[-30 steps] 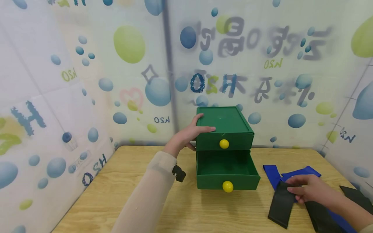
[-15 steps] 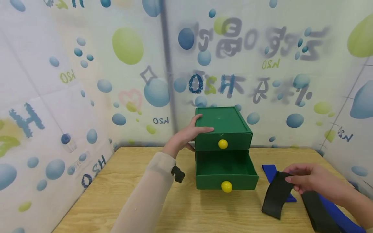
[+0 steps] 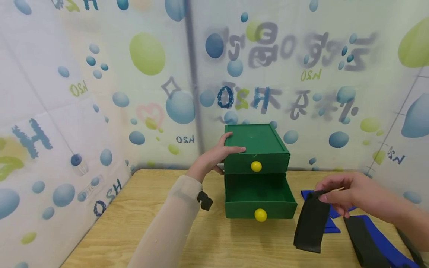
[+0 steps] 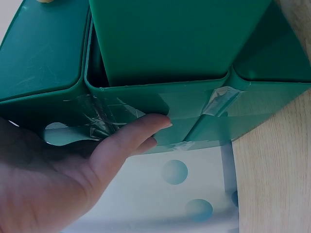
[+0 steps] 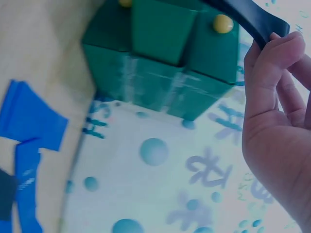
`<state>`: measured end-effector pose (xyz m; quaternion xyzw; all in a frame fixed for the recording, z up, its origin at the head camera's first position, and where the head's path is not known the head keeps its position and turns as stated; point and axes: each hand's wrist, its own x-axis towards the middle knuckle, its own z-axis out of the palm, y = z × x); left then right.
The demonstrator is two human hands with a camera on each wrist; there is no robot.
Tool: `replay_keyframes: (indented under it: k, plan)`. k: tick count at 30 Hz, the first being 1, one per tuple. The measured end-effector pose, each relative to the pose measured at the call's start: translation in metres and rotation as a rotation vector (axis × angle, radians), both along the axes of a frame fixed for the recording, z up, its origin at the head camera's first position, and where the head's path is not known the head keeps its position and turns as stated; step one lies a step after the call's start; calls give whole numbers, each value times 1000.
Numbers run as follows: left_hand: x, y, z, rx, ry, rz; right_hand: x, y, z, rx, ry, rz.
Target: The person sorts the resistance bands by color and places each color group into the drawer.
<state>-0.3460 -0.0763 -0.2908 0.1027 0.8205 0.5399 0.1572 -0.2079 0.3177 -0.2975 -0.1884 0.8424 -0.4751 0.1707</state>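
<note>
A green drawer unit with yellow knobs stands on the table; both wrist views show three tiers taped together. Its middle drawer is pulled out, with its green floor bare. My left hand rests on the unit's left top edge, thumb on the top and other fingers along the side. My right hand pinches the upper end of a black, flat, folded strip between thumb and fingers. The strip hangs down to the right of the drawer.
Blue strips lie on the table behind and below my right hand. Nearer, a second black strip lies beside a long blue one. Behind the wooden table hangs a patterned cloth.
My right hand has lifted the black strip and carried it up and slightly left, uncovering more of the blue strips. My left hand has stayed on the unit.
</note>
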Motion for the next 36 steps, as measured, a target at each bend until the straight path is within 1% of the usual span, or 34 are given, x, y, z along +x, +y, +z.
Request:
replay_keyframes:
  k: [2, 6, 10, 13, 16, 18, 20, 26, 31, 36]
  plan:
    - [0, 0, 0, 0, 2, 1, 1, -5, 12, 20, 0, 0]
    - [1, 0, 0, 2, 6, 2, -1, -12, 33, 30, 45, 13]
    - [1, 0, 1, 2, 8, 0, -7, -17, 53, 50, 103, -18]
    - [1, 0, 1, 2, 9, 3, -14, -24, 65, 74, 123, -41]
    - [2, -1, 1, 4, 10, 8, -21, -34, 71, 79, 128, -36]
    - [2, -1, 1, 5, 10, 8, -26, -41, 71, 62, 121, -31]
    - [2, -1, 0, 7, 7, 5, -31, -49, 68, 34, 109, -28]
    - [2, 0, -1, 5, 9, 4, -42, -74, 48, -41, 70, -19]
    - [0, 0, 0, 7, 12, 6, -46, -96, 33, -69, 64, 5]
    - [0, 0, -1, 2, 5, 12, -51, -115, 21, -75, 55, 25]
